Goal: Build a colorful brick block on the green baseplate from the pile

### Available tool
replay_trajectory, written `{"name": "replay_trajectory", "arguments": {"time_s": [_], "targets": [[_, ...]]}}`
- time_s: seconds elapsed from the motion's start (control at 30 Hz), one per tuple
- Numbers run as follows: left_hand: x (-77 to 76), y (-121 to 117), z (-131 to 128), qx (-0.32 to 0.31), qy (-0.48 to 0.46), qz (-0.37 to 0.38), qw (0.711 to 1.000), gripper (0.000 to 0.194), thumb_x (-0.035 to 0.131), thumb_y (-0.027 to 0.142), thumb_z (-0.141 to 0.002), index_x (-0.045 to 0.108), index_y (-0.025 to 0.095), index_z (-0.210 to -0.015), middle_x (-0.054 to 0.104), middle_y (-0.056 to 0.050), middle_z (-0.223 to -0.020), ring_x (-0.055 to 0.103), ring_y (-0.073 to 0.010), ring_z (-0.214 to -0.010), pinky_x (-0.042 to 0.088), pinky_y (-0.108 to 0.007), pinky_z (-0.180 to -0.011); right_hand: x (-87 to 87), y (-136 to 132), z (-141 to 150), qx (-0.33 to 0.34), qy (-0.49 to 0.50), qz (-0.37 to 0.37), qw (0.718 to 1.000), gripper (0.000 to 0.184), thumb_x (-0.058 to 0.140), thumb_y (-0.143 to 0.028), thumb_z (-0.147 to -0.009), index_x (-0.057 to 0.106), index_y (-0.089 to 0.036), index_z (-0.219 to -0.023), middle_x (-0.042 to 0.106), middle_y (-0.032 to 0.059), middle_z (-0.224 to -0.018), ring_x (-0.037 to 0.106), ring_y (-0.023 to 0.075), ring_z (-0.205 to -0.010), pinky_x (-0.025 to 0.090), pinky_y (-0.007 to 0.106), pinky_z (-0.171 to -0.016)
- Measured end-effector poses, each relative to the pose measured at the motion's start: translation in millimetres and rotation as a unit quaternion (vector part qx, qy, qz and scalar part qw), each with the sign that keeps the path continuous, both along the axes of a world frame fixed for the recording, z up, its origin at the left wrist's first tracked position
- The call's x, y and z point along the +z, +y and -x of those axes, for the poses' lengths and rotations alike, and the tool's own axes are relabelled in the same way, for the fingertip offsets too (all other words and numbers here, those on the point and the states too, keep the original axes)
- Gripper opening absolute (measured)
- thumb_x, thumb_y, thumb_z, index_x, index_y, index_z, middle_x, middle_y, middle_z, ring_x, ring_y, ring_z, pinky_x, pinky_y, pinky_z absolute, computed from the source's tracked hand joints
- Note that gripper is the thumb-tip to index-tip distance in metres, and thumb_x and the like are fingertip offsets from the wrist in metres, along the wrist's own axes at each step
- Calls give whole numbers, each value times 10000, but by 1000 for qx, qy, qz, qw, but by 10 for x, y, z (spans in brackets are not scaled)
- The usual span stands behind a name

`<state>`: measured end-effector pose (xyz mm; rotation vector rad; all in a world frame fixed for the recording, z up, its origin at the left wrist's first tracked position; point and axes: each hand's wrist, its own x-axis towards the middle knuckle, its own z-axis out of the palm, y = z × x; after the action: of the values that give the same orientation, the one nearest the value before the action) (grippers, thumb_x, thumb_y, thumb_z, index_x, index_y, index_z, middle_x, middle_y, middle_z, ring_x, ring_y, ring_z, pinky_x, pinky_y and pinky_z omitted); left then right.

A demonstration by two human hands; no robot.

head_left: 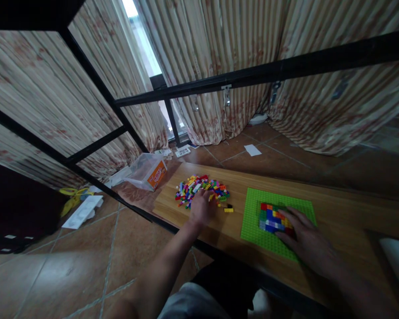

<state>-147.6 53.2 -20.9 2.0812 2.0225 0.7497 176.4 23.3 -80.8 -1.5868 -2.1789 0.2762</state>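
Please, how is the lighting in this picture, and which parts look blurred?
Head view: the window gap is very bright, the room dim; head view: pale glare on the floor tiles; head view: left hand and right hand look soft-edged.

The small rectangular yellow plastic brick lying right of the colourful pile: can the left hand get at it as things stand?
Probably yes: the left hand, at the multicoloured brick pile, is close by, and nothing seems to cover the yellow brick; a small black piece sits beside it.
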Motion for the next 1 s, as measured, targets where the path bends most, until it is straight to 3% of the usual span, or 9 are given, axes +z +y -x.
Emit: {"name": "replay_trajectory", "arguments": {"time_s": [0.13,0.3,0.43,0.53,0.63,0.7,0.83,1.0], "targets": [[27,92,-221,-67,91,18,993,201,575,205,-842,675,178,-1014,633,-103,-1080,567,-225,-1052,452,-355,-964,28,-10,12,-1,-1,2,1000,540,495,-493,-876,498,-231,-1347,433,132,-1467,491,337,-1295,446,499,-1051],[0,194,-347,-43,166,60,983,186,560,243,-846,679,148,-953,638,-142,-1068,556,-270,-1060,452,-392,-940,105,-26,41,-1,18,9,1000,560,534,-484,-855,498,-227,-1351,454,139,-1451,483,334,-1304,433,513,-1061],[34,206,-346,-44,159,57,985,180,541,237,-858,675,150,-942,641,-137,-1072,568,-256,-1056,440,-365,-941,220,-31,15,-12,43,32,998,584,575,-482,-836,504,-211,-1348,421,143,-1479,462,331,-1325,426,501,-1074],[97,142,-404,-36,79,66,994,192,503,243,-885,667,165,-948,660,-110,-998,605,-220,-963,453,-330,-873,341,-23,-36,-31,72,34,996,559,580,-493,-842,522,-226,-1331,421,133,-1479,471,327,-1316,422,514,-1075],[108,33,-570,-90,-80,129,984,207,477,272,-898,652,170,-857,655,-48,-823,605,-165,-789,450,-279,-749,459,-22,-52,-31,116,9,993,466,570,-476,-865,571,-259,-1277,484,109,-1425,512,307,-1276,429,517,-1063],[77,-45,-727,-133,-205,192,950,256,453,297,-902,615,163,-755,619,-20,-726,572,-131,-694,431,-248,-665,518,-37,-17,-14,148,-9,989,395,570,-442,-878,606,-271,-1232,543,92,-1361,549,284,-1231,444,501,-1049],[26,-176,-1040,-136,-394,304,857,318,462,390,-890,573,155,-708,582,-4,-672,476,-85,-557,373,-225,-547,579,-115,128,47,194,-6,980,323,579,-340,-886,629,-289,-1201,631,62,-1233,606,237,-1139,486,449,-1004],[104,-267,-1247,-173,-429,333,822,358,485,429,-880,559,151,-666,478,28,-565,402,-72,-511,312,-225,-514,598,-200,236,83,210,16,974,301,552,-243,-895,638,-299,-1178,686,35,-1145,640,204,-1067,515,394,-945]]}}
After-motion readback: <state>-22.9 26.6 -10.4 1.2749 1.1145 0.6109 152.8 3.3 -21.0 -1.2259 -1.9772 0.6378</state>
